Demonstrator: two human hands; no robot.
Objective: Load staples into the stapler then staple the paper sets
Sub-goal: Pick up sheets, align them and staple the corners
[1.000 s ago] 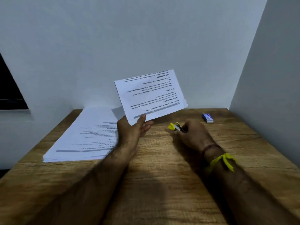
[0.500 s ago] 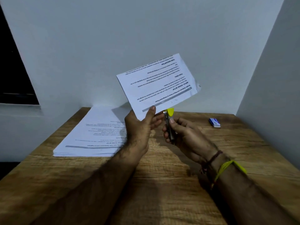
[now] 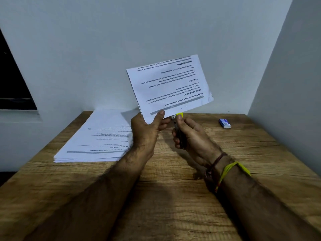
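Observation:
My left hand pinches a printed paper set by its lower corner and holds it up in the air, tilted, print upside down. My right hand grips a small dark stapler with a yellow tip, held upright just below the paper's bottom edge. The stapler's yellow tip touches or nearly touches that edge, right beside my left thumb. Most of the stapler's body is hidden in my right palm.
A thick stack of printed paper lies on the wooden table at the left. A small blue staple box sits at the far right. White walls close the back and right sides.
My right hand lifted the stapler off the table and turned it upright under the paper's edge. My left hand raised the paper set slightly higher.

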